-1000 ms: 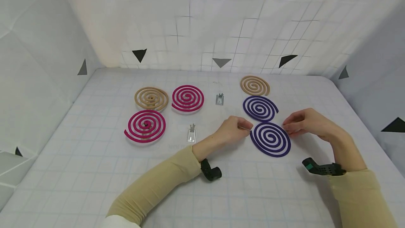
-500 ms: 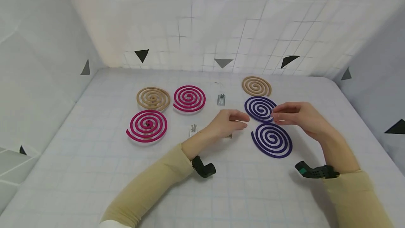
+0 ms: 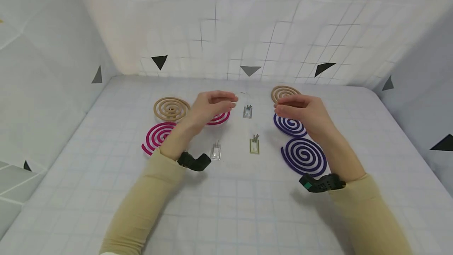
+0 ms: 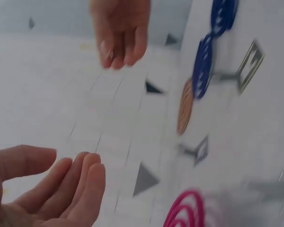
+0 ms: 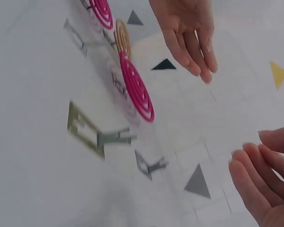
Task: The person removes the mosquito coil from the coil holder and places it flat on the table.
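Observation:
My left hand (image 3: pixel 212 107) is raised over the back left of the table, fingers loosely bent and holding nothing. It partly covers a pink mosquito coil (image 3: pixel 218 121); the right wrist view shows this coil (image 5: pixel 137 87) propped on a metal stand. My right hand (image 3: pixel 304 113), also empty with relaxed fingers, hovers in front of a tan coil (image 3: pixel 283 91) and the farther blue coil (image 3: pixel 289 126). Below it lies the nearer blue coil (image 3: pixel 304 154). Between the hands, small metal coil stands lie on the table: a brass-coloured one (image 3: pixel 254 141) and a silver one (image 3: pixel 247 110).
Another silver stand (image 3: pixel 216 152) lies by my left wrist. At the left, a tan coil (image 3: pixel 171 107) and a second pink coil (image 3: pixel 155 137), partly behind my left forearm, rest on stands. A white sheet wall (image 3: pixel 177 23) closes off the back.
Both hands have left the nearer blue coil and lifted. The left hand moved left and back, uncovering the brass-coloured stand; the right hand moved back and left. The coils have stayed put.

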A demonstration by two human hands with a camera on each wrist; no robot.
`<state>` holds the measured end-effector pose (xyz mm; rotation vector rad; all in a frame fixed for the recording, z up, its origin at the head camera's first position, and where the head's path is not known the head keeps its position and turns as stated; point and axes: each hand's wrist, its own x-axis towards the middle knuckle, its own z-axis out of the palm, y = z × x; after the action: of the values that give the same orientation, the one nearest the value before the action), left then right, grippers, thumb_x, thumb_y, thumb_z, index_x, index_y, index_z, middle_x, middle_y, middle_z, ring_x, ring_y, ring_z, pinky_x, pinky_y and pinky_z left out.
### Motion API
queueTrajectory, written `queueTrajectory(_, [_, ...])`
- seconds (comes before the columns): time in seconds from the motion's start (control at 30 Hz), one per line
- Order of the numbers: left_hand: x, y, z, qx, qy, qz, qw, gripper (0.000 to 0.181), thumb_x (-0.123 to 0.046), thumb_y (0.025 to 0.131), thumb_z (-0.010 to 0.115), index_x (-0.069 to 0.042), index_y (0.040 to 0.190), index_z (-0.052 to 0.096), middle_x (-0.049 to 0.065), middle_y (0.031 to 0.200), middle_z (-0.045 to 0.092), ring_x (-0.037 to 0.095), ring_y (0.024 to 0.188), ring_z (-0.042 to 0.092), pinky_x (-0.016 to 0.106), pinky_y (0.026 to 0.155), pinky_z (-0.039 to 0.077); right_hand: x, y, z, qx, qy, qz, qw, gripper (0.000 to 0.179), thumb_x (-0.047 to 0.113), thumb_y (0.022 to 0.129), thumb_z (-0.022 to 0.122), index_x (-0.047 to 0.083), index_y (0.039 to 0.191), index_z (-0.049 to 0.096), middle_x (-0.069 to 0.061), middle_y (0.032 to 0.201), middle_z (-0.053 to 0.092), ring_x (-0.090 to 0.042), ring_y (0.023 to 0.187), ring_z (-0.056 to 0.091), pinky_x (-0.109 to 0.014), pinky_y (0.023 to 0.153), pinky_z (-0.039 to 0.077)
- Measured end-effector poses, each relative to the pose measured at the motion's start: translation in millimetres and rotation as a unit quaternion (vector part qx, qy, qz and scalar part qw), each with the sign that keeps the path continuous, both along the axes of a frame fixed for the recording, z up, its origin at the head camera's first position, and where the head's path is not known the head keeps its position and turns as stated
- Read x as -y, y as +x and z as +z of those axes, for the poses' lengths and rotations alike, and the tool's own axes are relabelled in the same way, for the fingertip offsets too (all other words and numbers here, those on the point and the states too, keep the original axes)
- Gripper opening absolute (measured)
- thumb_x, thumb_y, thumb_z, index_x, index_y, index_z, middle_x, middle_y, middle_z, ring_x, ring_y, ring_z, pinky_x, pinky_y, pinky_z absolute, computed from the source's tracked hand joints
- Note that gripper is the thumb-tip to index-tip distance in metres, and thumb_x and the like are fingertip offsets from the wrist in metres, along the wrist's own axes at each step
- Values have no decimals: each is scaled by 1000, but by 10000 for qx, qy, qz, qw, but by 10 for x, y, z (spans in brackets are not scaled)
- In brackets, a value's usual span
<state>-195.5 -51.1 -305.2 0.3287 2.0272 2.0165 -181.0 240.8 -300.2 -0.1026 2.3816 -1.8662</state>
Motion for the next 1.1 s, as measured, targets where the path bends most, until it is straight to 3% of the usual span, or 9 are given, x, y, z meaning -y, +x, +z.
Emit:
queueTrajectory(0.23, [515, -214, 3, 318, 324, 640, 9969, 37, -5, 97, 63, 3, 133, 58, 18, 131, 63, 19, 110, 66, 37, 104, 51, 473, -140, 32, -240, -110, -123, 9996, 36, 17, 92, 73, 4, 125, 66, -10, 119, 69, -15, 104, 70, -25, 91, 57])
queueTrajectory(0.4, [733, -288, -56, 479, 49, 792, 9957, 42, -10, 100, 60, -2, 141, 52, 16, 141, 57, 24, 123, 60, 34, 107, 49, 735, -232, 43, -120, -221, -54, 9997, 39, 18, 94, 71, 9, 131, 62, -10, 126, 66, -19, 112, 66, -30, 101, 53])
queueTrajectory(0.57, [812, -331, -105, 564, 97, 874, 9945, 46, -9, 101, 57, 0, 145, 47, 20, 146, 51, 26, 128, 55, 34, 111, 45, 973, -301, 7, -201, -629, -200, 9976, 38, 17, 93, 72, 8, 129, 64, -10, 125, 66, -20, 113, 63, -36, 109, 48])
queueTrajectory(0.9, [869, -385, -174, 756, -30, 1055, 9915, 47, -9, 102, 55, 0, 146, 44, 18, 148, 50, 28, 132, 52, 34, 112, 44, 1247, -348, -194, 128, -938, -709, 9930, 34, 12, 93, 71, 6, 126, 66, -9, 121, 69, -19, 111, 65, -33, 103, 51])
queueTrajectory(1.1, [901, -406, -221, 782, -194, 1094, 9907, 48, -10, 102, 56, 0, 147, 44, 17, 149, 49, 28, 132, 52, 33, 112, 43, 1315, -377, -309, 387, -1285, -852, 9873, 37, 6, 92, 70, 5, 128, 64, -15, 130, 65, -21, 115, 65, -32, 105, 49])
